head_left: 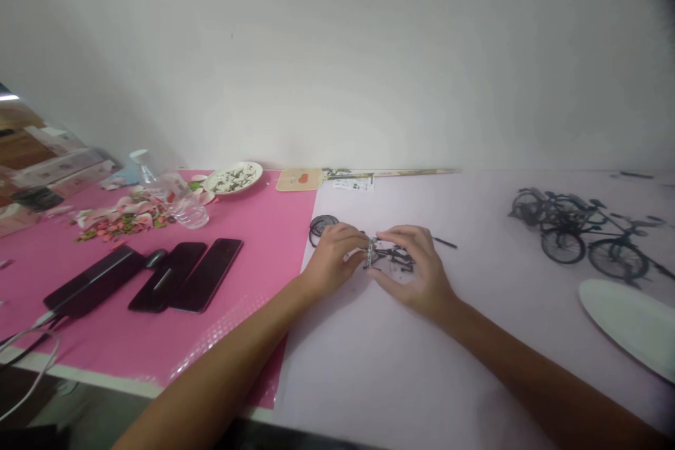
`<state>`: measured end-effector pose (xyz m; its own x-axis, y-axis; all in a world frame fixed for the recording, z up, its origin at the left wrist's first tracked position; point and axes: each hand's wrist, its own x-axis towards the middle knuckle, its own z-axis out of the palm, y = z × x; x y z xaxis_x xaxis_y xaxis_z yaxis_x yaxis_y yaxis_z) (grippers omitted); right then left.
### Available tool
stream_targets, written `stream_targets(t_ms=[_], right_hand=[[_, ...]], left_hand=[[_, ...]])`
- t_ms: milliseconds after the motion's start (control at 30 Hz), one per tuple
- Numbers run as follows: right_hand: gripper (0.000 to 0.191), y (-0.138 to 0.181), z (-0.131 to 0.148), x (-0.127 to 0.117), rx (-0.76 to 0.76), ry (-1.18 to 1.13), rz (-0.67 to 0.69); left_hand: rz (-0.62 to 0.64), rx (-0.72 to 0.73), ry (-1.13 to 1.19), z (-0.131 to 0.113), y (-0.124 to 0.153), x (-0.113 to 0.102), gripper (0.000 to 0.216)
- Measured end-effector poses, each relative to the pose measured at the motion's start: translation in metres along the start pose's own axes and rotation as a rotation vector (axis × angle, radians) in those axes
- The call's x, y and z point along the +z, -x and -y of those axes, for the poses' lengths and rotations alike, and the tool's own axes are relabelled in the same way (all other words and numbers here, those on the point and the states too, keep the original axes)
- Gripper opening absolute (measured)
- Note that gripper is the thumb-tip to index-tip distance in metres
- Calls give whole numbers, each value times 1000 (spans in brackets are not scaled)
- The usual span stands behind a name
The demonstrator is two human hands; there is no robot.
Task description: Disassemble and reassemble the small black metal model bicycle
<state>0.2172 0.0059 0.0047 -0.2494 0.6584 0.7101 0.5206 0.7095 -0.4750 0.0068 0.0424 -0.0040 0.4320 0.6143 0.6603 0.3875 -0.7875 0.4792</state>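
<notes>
In the middle of the white sheet, both hands meet at a small silver-grey ridged part (370, 251), too small to name more exactly. My left hand (336, 258) pinches it from the left with bent fingers and thumb. My right hand (418, 268) spans it from the right, fingertips at its far end and thumb at its near end. Beyond it lie small black model bicycle parts (393, 254), partly hidden by the right hand. Black toy wheels (321, 226) lie just past the left hand. A thin black rod (444, 242) is right of the right fingers.
Assembled model bicycles (585, 232) stand at the right, near a white plate (633, 323). On the pink mat at left are two phones (208, 275), a black power bank (95, 281), a plastic bottle (182, 200), petals (131, 214) and a speckled dish (235, 178).
</notes>
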Motion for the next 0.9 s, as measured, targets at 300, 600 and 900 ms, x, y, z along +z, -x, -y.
stream_targets(t_ms=[300, 600, 900], right_hand=[[51, 0, 2, 0, -15, -5, -19], [50, 0, 3, 0, -9, 10, -14], [51, -1, 4, 0, -31, 0, -28]], left_hand=[[-13, -6, 8, 0, 0, 1, 12], [-11, -15, 11, 0, 0, 0, 12], [-14, -19, 6, -2, 0, 0, 12]])
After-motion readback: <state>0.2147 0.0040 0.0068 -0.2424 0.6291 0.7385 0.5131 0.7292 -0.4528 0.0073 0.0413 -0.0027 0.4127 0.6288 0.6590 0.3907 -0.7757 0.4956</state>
